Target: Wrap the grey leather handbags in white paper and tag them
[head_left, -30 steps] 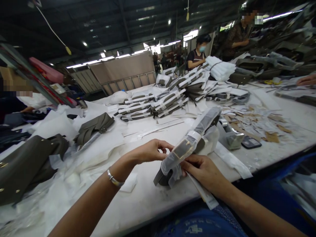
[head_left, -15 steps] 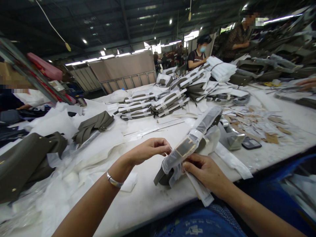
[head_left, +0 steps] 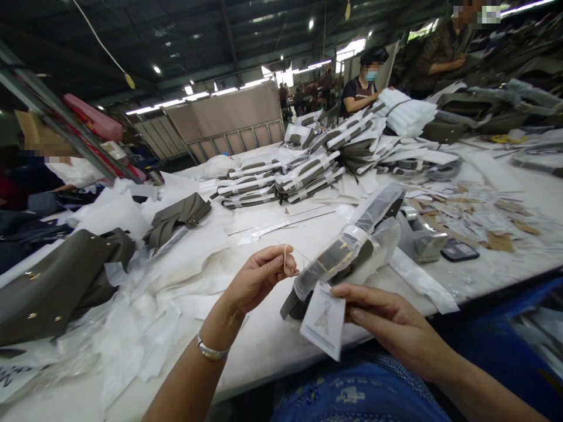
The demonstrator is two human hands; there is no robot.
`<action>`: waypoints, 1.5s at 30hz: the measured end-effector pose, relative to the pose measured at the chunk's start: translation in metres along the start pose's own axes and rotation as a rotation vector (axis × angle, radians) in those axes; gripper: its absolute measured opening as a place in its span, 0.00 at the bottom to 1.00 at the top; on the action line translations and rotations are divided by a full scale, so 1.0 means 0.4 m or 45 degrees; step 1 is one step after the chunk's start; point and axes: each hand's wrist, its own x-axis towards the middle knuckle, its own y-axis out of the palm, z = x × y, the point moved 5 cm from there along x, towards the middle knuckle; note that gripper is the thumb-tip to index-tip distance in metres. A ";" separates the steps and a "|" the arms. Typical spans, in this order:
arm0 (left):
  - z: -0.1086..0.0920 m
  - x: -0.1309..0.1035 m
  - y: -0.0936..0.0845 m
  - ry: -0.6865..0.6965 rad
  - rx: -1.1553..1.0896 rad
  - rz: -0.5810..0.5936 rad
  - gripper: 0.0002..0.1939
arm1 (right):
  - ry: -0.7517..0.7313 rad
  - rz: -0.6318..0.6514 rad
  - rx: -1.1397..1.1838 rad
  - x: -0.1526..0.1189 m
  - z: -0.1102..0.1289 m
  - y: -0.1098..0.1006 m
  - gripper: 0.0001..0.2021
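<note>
My left hand point(head_left: 259, 278) pinches a thin pale string point(head_left: 285, 258), which loops over the fingertips and runs toward the strap. Between thumb and fingers, my right hand point(head_left: 389, 313) grips a white hang tag point(head_left: 324, 322) printed with a drawing. Just behind both hands lies a dark strap point(head_left: 367, 211) wrapped in clear film, with a gold buckle point(head_left: 336, 258) showing through and a white band around it. The tag covers part of the strap's near end. Whether the string is joined to the tag cannot be seen clearly.
A tape dispenser point(head_left: 424, 237) and a dark phone-like device point(head_left: 460, 249) stand right of the strap. Paper tags point(head_left: 501, 214) lie scattered beyond. Wrapped straps point(head_left: 303, 176) are piled behind, olive bag pieces point(head_left: 65, 281) lie left, and a masked co-worker point(head_left: 363, 88) is at the back.
The tag has come up into clear view in my right hand, its printed face turned toward me. My left hand has drawn back slightly, and the string now shows looped over its fingers.
</note>
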 end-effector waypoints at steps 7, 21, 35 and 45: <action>0.006 0.001 0.017 0.021 0.357 0.103 0.16 | -0.799 -0.317 -0.824 0.005 0.099 0.058 0.07; 0.061 -0.004 0.002 0.406 -0.038 -0.073 0.32 | -1.295 -0.412 -1.372 0.032 0.164 0.118 0.09; 0.029 -0.058 -0.003 0.528 0.137 -0.024 0.27 | -1.139 -0.510 -1.463 0.050 0.182 0.127 0.03; -0.031 -0.088 0.063 0.647 0.632 -0.356 0.15 | -1.282 -0.316 -1.430 0.047 0.182 0.135 0.10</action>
